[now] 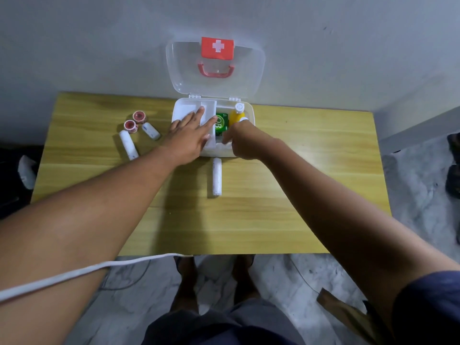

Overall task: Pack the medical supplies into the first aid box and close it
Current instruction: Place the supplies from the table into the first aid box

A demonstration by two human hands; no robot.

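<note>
The white first aid box (250,113) stands open at the table's far edge, its clear lid (249,70) with red cross and red handle upright against the wall. Inside it are a white inner tray (184,108), a green packet (221,124) and a yellow bottle (236,115). My left hand (190,133) lies flat, fingers spread, on the inner tray. My right hand (242,143) is curled over the box's front part, fingertips down on something white inside; what it grips is hidden. One bandage roll (217,176) lies in front of the box.
Left of the box lie two red tape rolls (135,122) and two more white bandage rolls (128,144). The wooden table (311,183) meets the wall behind. A white cable (74,272) crosses my left forearm. My feet and the marble floor show below.
</note>
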